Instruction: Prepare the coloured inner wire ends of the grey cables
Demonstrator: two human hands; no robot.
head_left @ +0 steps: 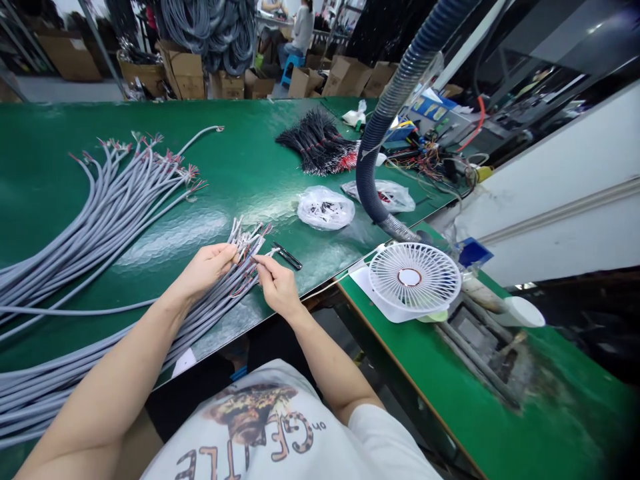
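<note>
Left hand (207, 268) grips grey cable ends (225, 303); right fingers (261, 262) pinch wires (247, 257); cutters (289, 257) beside.

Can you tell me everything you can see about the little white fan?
It is a small white desk fan, and it looks like plastic. Its round grille has many thin spokes running out from a centre disc with a brownish ring. The fan tilts back instead of facing straight up. It rests on a flat white base at the edge of a green bench, to the right of the person's arms. The blades behind the grille are hard to make out.
</note>
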